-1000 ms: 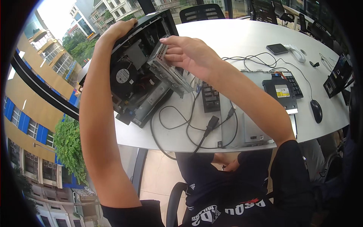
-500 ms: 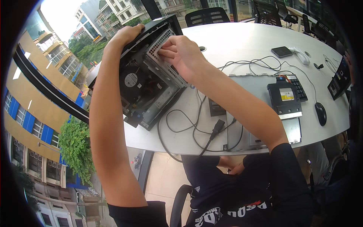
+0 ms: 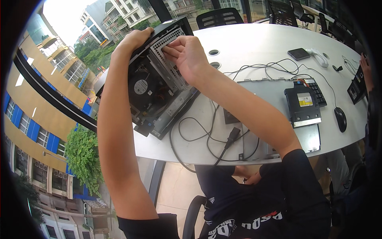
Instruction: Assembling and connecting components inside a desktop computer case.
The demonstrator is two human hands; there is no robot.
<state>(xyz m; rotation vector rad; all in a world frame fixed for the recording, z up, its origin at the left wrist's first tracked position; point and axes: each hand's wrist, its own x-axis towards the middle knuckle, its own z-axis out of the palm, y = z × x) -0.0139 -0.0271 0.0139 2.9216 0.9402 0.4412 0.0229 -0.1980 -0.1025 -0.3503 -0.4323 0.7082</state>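
Note:
An open black computer tower [image 3: 168,28] stands tilted at the table's left end, showing a round black fan [image 3: 141,87] and metal framework. My left hand [image 3: 138,38] is closed over the tower's top edge. My right hand [image 3: 187,55] has its fingers curled onto a perforated metal bracket [image 3: 161,42], which sits along the tower's right side, inside the case. Just below my right forearm lie a black power plug [image 3: 233,136] and loose cables. A flat metal panel [image 3: 254,87] lies to the right, with a black drive [image 3: 299,107] resting on it.
On the white table [image 3: 254,44] are a keyboard [image 3: 316,91], black mouse [image 3: 340,119], phone [image 3: 298,53], white adapter [image 3: 320,59] and cable holes [image 3: 214,53]. Another person's hand [image 3: 364,67] is beside a black device [image 3: 354,87] at far right. Chairs [image 3: 219,18] stand behind; windows line the left.
The metal bracket has gone from sticking out at an angle to lying further up within the case, with my right hand on it. The other person's hand has come into view at right.

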